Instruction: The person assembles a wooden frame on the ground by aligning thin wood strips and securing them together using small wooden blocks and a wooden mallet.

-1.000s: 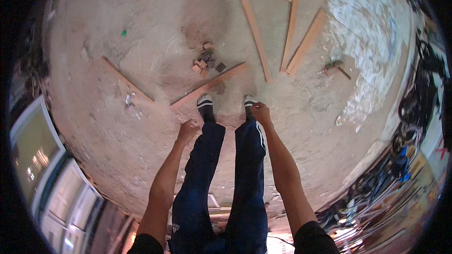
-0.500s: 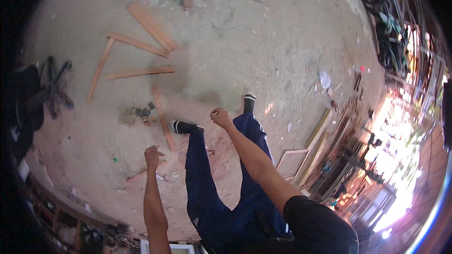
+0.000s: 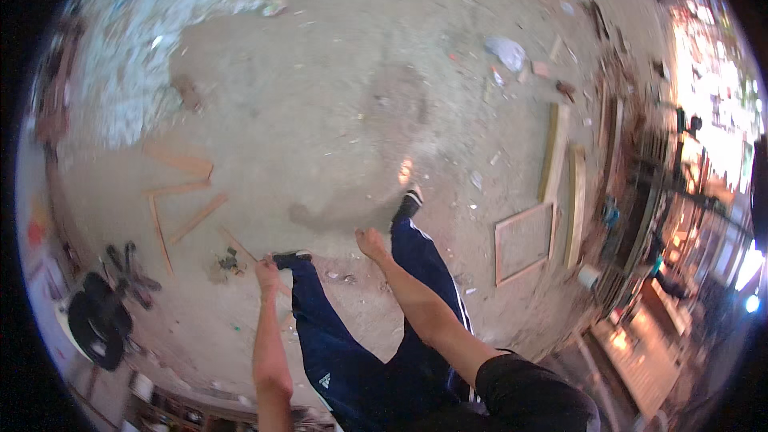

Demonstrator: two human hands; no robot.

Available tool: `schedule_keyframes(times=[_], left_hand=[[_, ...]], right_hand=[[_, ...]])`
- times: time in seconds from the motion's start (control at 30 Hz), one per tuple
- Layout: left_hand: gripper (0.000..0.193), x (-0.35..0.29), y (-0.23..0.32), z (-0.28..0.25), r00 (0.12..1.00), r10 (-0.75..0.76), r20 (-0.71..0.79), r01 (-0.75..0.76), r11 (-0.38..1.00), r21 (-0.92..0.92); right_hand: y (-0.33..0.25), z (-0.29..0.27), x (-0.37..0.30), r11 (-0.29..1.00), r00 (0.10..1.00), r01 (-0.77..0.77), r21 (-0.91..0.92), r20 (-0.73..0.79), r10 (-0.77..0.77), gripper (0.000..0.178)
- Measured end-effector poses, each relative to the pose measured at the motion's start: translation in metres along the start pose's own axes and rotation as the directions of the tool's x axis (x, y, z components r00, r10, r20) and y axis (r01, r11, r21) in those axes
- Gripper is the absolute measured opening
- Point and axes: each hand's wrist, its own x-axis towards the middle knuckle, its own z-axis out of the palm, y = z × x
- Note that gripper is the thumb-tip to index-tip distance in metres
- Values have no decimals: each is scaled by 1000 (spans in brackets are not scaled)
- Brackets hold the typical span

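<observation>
My left hand (image 3: 268, 274) hangs in the air over the dirt floor, its fingers loosely apart and nothing visible in them. Below it lies a thin wooden strip (image 3: 237, 245), partly covered by the hand. My right hand (image 3: 371, 244) is held in front of my right leg, fingers curled in. Whether something small sits inside that fist is hidden. Neither hand touches the floor. Farther left, several reddish wooden strips (image 3: 198, 218) lie at angles, and beside them is a small heap of dark and brown blocks (image 3: 230, 261).
On the right lie a thin rectangular wooden frame (image 3: 497, 252) and two long beams (image 3: 554, 152). A white bag-like thing (image 3: 506, 54) is farther off. A black chair with a star base (image 3: 100, 320) is at left. Cluttered wood and tools (image 3: 652, 192) line the right edge.
My view has swung right, so the strips now appear farther left and the rectangular frame shows whole. My feet have shifted in a step. Both hands stay raised.
</observation>
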Motion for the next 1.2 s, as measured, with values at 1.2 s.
schedule_keyframes(times=[1.2], left_hand=[[59,4,793,878,537,88,839,-254,965,62]], right_hand=[[313,-603,264,304,808,-368,879,140,572,25]])
